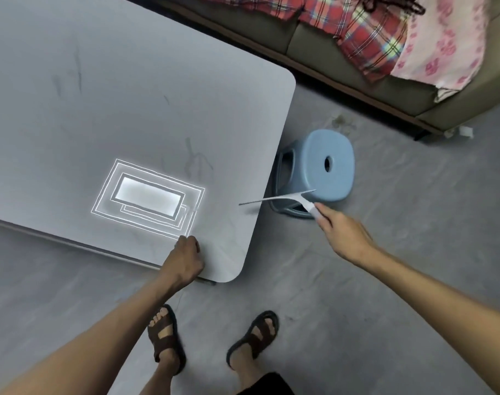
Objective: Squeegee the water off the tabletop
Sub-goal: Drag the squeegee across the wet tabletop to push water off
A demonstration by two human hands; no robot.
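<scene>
Squeegee [280,198]: we see its white handle pinched in the grip of the right hand [345,238], fingers and thumb closed round the handle's end. From there the thin blade runs out to the left, its far tip over the right edge of the tabletop [129,95], near the rounded front corner, with a faint shadow on the surface just below it. The blade's other end hangs in front of a blue plastic stool [317,166] that stands on the floor just beside the tabletop. The left hand [186,259] rests on the tabletop's near edge, fingers curled in, holding nothing that we can see. Beside it a bright rectangular reflection [149,196] lies on the grey surface, and faint streaks mark the tabletop further up. Beyond the stool we see a sofa [314,44] with a plaid cloth [365,32] and a pink cloth [442,44] lying on it.
</scene>
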